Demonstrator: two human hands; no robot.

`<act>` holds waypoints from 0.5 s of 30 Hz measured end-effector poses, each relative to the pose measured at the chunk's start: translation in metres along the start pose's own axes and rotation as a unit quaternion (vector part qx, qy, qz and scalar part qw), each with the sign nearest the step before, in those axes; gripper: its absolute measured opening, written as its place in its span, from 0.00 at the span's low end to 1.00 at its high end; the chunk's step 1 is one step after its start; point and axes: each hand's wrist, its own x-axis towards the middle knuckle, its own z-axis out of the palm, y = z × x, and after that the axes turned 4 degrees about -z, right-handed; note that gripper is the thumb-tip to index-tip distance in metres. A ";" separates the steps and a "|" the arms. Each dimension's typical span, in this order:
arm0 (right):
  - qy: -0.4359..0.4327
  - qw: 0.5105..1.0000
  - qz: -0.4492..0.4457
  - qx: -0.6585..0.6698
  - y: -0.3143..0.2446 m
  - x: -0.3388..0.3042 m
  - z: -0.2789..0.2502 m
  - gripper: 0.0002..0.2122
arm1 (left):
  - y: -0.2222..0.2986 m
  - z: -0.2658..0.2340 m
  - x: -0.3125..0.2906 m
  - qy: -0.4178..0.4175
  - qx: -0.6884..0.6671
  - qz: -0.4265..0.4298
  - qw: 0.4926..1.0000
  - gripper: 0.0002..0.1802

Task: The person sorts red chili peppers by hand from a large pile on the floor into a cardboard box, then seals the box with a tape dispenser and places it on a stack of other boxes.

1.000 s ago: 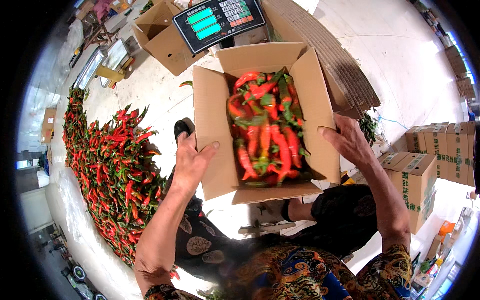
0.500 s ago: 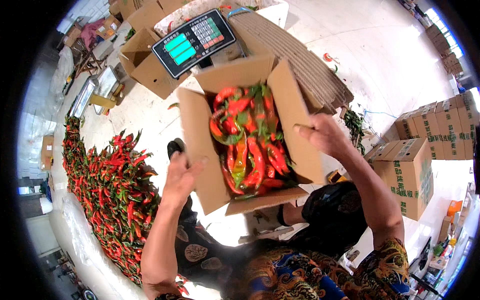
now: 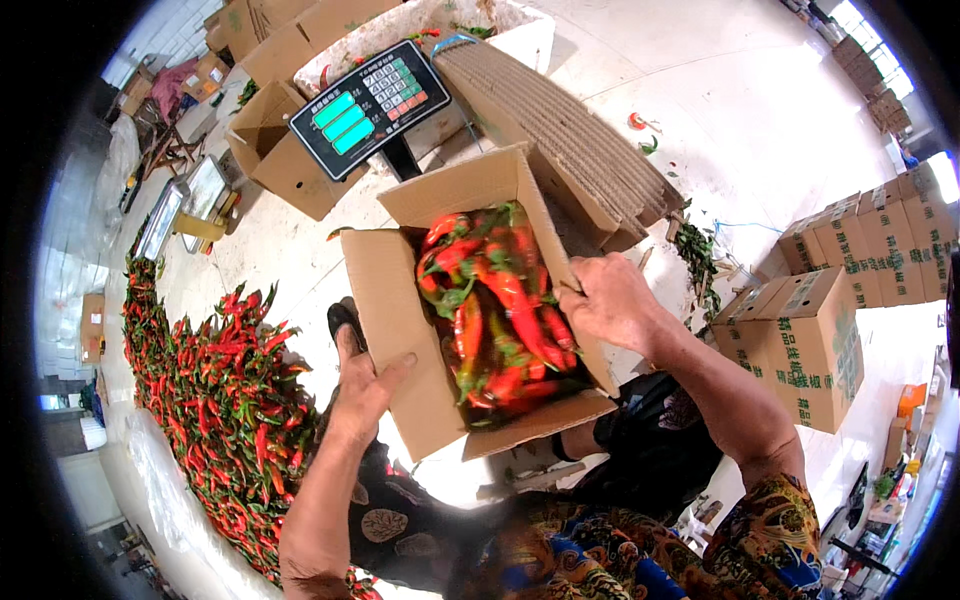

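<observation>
An open cardboard box [image 3: 392, 330], tilted in front of me, is partly filled with long red and green chili peppers [image 3: 500, 300]. My left hand [image 3: 365, 395] is at its left flap, thumb on the inner face and the other fingers behind. On the opposite side, my right hand [image 3: 612, 300] has its fingers closed on the right flap. Some of the peppers are smeared by motion. Just beyond the box stands a scale's display panel [image 3: 370, 110] with lit green screens and a keypad.
A large heap of chili peppers [image 3: 230, 400] covers the floor at left. Flattened cardboard [image 3: 560, 130] is stacked beyond the box, near a white tub [image 3: 525, 40]. Another open box [image 3: 300, 150] stands behind the display. Closed boxes [image 3: 800, 340] are at right, loose leaves [image 3: 695, 255] beside them.
The box has turned and tipped, its near left corner coming lower toward me. Peppers inside have shifted. My right hand has moved left and down, folding the right flap more upright.
</observation>
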 end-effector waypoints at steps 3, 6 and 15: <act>0.013 0.998 0.012 0.061 0.006 0.001 -0.011 0.12 | 0.009 0.004 0.006 0.006 0.066 0.042 0.997 0.17; 0.013 0.999 -0.036 0.028 -0.011 -0.010 -0.015 0.10 | 0.009 0.002 0.001 0.028 0.086 0.062 0.994 0.16; -0.026 0.999 -0.020 -0.019 -0.001 0.000 -0.007 0.20 | -0.011 -0.006 0.006 -0.007 0.003 0.019 1.000 0.31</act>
